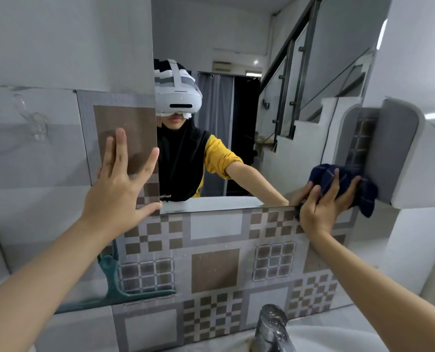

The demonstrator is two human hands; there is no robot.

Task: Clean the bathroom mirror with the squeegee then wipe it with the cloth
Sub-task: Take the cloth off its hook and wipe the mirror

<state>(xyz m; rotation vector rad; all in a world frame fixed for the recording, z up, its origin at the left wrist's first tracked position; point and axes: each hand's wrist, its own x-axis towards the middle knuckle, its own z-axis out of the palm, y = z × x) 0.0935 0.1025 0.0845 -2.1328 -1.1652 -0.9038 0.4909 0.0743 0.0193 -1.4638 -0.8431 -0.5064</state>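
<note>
Nearest the lens, a chrome tap (272,329) rises from the basin's edge, and both bare forearms reach past it toward the wall. Up at the lower right corner of the mirror (211,148), the cloth (343,184), dark blue with a faint check, is bunched under the right hand (323,209), whose fingers (334,180) are curled over it and press it to the glass beside a grey wall-mounted holder (401,151). It looks soft and light, shaping easily to the pane; a wad held in the palm seems the sensible hold, spread flatter for the edges. The left hand (121,191) holds nothing: it lies flat and splayed on the patterned tiles (215,270) at the mirror's left edge, likely as a brace. Lower down, the teal squeegee (117,288) rests against the tiled wall, partly hidden by the left forearm. By that placement, the wiping step appears under way.
</note>
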